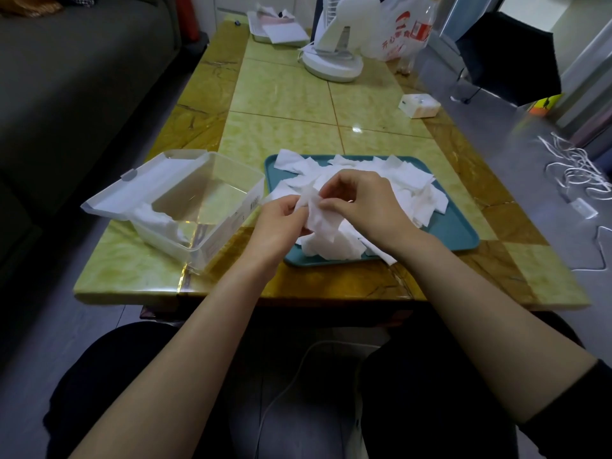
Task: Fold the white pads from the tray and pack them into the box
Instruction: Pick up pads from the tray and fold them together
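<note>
Folding one pad above tray.
Left hand [281,223] and right hand [361,200] both pinch a limp white pad [319,223] over the tray [463,233]; fold may slump before reaching the box [212,236].

Pretty dim indoor shot with a greyish-green cast. The brightest part is the top right, so the light seems to come from there. The glossy surface [284,104] shows soft reflections and one small glare spot mid-way. The sofa [82,77] on the left is sunk in shadow. Fisheye bends the surface's edges, and the floor [496,134] and cables [576,167] at right are smeared. The white pad [319,220] looks slightly soft.
</note>
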Demonstrator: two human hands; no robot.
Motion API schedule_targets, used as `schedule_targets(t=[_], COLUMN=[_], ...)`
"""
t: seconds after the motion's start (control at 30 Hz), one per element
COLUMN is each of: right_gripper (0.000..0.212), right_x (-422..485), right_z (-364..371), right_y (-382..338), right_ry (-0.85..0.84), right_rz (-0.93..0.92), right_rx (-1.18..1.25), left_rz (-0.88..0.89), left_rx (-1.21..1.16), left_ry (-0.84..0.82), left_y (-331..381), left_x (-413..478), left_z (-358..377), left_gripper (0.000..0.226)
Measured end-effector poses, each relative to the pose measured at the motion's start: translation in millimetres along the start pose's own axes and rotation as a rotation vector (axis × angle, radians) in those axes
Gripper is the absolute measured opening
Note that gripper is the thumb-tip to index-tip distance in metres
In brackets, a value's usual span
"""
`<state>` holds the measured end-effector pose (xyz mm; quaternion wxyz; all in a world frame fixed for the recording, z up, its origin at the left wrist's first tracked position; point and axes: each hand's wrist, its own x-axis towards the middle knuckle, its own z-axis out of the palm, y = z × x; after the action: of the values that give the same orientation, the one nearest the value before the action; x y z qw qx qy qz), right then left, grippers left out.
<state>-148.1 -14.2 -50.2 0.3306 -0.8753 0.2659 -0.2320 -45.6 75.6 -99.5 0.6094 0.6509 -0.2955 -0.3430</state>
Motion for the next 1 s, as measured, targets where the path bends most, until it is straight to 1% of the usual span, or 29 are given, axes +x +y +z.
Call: schedule_targets(t=[0.1, 0.23, 0.43, 0.6, 0.7, 0.77, 0.8, 0.83, 0.9, 1.0], right_gripper=[0.012, 0.01, 0.006, 0.006, 0.004, 0.017, 0.021, 0.02, 0.012, 0.007], right_x=[1.0, -0.7, -3.2, -4.5, -6.0, -4.8, -3.8, -3.3, -4.2, -5.6], right_z=[1.1, 2.4, 5.4, 7.8, 10.7, 12.6, 13.0, 12.8, 11.1, 10.3], right_y=[2.1, 3.6, 5.8, 5.3, 4.1, 3.7, 4.1, 4.8, 5.3, 5.0], right_ry=[0.061, 0.083, 0.12, 0.145, 0.186, 0.157, 0.119, 0.084, 0.053, 0.106], right_rz=[-0.01, -0.001, 0.005, 0.01, 0.027, 0.07, 0.092, 0.101, 0.093, 0.071], right_rx=[0.002, 0.02, 0.027, 0.001, -0.002, -0.037, -0.063, -0.084, -0.086, -0.051], left_rz=[-0.004, 0.0, -0.036, -0.067, 0.017, 0.039, 0.043, 0.046, 0.052, 0.062], left_rx=[-0.018, -0.019, -0.033, -0.111, 0.043, 0.098, 0.106, 0.111, 0.121, 0.136], left_ry=[-0.009, -0.043, -0.039, -0.058, -0.068, -0.043, -0.034, -0.023, 0.005, 0.04], left_y=[2.2, 5.6, 6.8, 17.1, 13.8, 12.0, 12.0, 12.4, 14.3, 13.8], left_x=[-1.6, -3.8, -4.2, -9.6, -10.1, -9.3, -9.0, -8.6, -8.4, -6.7], left_z=[0.1, 0.1, -1.2, -0.3, -1.2, -2.7, -3.7, -4.5, -6.0, -8.7], left_gripper=[0.025, 0.026, 0.032, 0.027, 0.015, 0.008, 0.008, 0.01, 0.015, 0.019])
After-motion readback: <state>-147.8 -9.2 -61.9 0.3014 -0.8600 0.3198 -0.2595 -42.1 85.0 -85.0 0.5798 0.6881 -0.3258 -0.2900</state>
